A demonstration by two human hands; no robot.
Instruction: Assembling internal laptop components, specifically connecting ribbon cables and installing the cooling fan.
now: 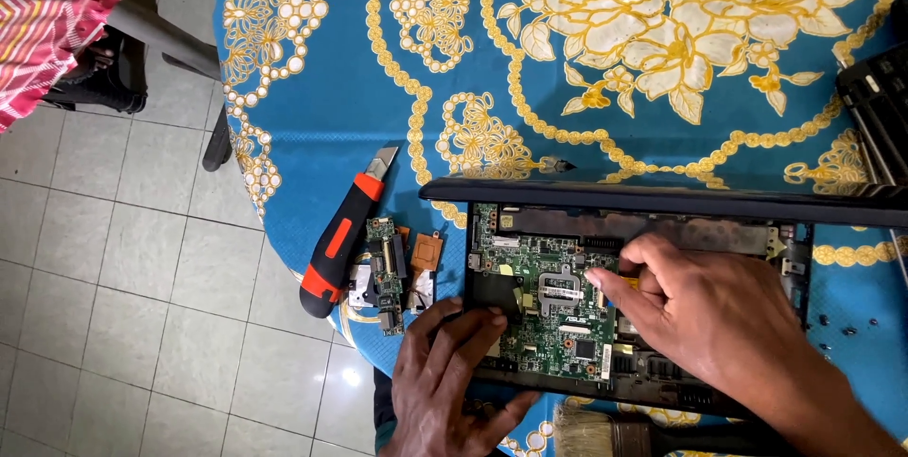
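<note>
Nearest to us, at the bottom edge, lie the bristles of a paintbrush [591, 430], just beside the front rim of the opened laptop base [662, 386]. Our left hand [445, 377] comes up from below and rests on that front rim, its fingers [473, 325] laid close together and curled over the left lower corner of the green motherboard [544, 310], pinning the base to the tabletop [397, 60] and holding nothing. Our right hand [705, 310] reaches in from the right, wrist low, knuckles up; its thumb and forefinger are pressed together near the middle of the board, by the grey metal bracket [560, 289]. They seem to pinch something small with a yellow edge, though we cannot tell what it is.

Done well, we judge, this calls for a light, straight pull or push with the fingertips only, the left hand keeping the base from sliding, and no levering against the neighbouring parts.

The laptop base sits at the near edge of the blue floral tabletop. To its left lie small removed circuit boards [386, 272] and an orange and black utility knife [340, 239]. Loose screws [837, 325] lie to the right.
</note>
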